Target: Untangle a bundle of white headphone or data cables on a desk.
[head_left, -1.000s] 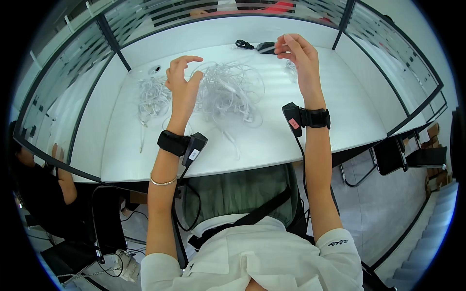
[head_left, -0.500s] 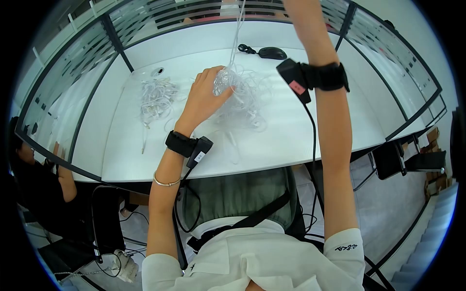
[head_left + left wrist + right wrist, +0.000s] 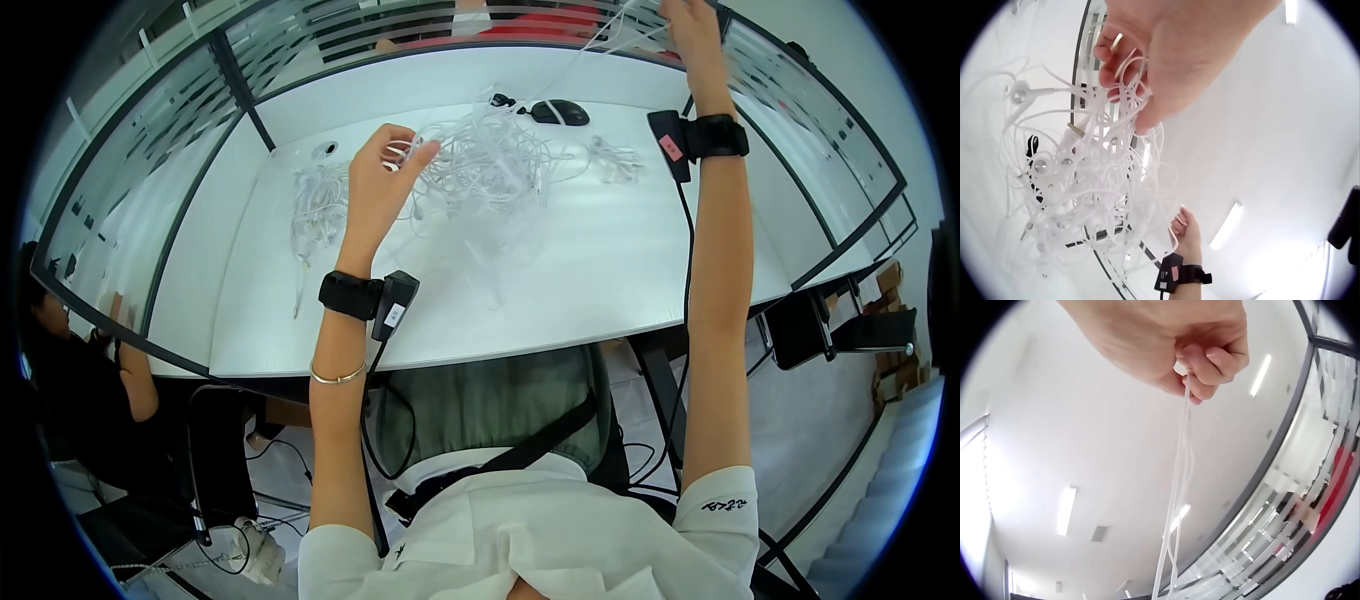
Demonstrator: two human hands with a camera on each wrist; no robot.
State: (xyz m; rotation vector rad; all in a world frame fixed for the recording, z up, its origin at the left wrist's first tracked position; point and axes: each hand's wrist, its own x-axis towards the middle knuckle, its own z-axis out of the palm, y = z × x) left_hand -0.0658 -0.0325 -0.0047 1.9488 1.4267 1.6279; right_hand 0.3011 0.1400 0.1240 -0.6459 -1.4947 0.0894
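Right-wrist view shows what the head view cuts at its top edge: the right hand [image 3: 1175,339], its fingers curled together and clamped on white cords [image 3: 1174,481] that hang below it. Left-wrist view picks out round earbuds [image 3: 1019,95] in the earphone tangle [image 3: 1100,200], hard to make out from the head. There the left hand [image 3: 1175,53] has thumb and curled fingers clamped on strands of that tangle. Seen from the head, the tangle sits toward the far edge of the desk [image 3: 590,260], near a mouse [image 3: 570,113] (black, with its cable bunched up). A smaller heap [image 3: 322,205] lies nearer the left edge. The right arm reaches out nearly straight, hand raised above the far right corner; the left arm is lower, bent at the wrist.
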